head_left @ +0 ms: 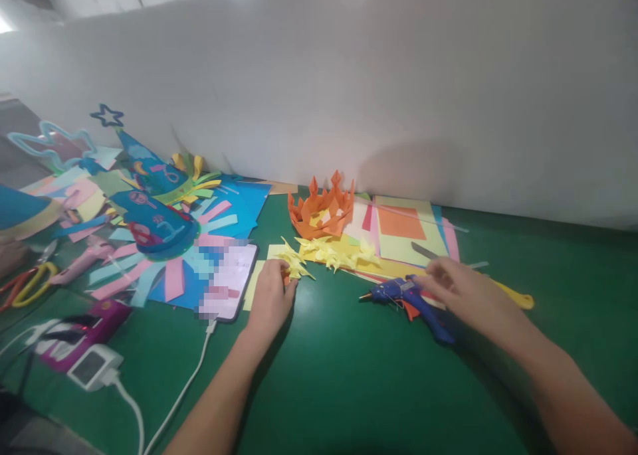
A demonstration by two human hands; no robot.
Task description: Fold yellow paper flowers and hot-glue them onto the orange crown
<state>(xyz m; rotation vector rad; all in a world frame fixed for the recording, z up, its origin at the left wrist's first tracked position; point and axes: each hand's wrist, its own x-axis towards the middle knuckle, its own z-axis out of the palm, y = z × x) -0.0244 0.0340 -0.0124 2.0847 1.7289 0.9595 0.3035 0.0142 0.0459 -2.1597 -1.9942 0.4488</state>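
My left hand (272, 289) is closed around the edge of a spiky yellow folded-paper piece (293, 261), with a bit of orange showing under the fingers. More yellow folded-paper pieces (339, 250) lie just to its right. Behind them stands an orange folded-paper crown (321, 212). My right hand (451, 283) hovers at the back end of a blue glue gun (393, 289), its fingers bent and apart. The gun rests on its side, nozzle pointing left. Partly covered by this hand is a cutting tool, perhaps scissors, with a yellow handle (521, 300) and a dark blade.
Colored paper sheets (428, 219) lie against the grey partition (399, 76). On the left are blue cone hats (154, 222) with paper strips, a charging phone (232, 282), a pink glue gun (84, 259), scissors (34, 285) and a purple power strip (107, 322). Another person's hand (12, 259) shows far left.
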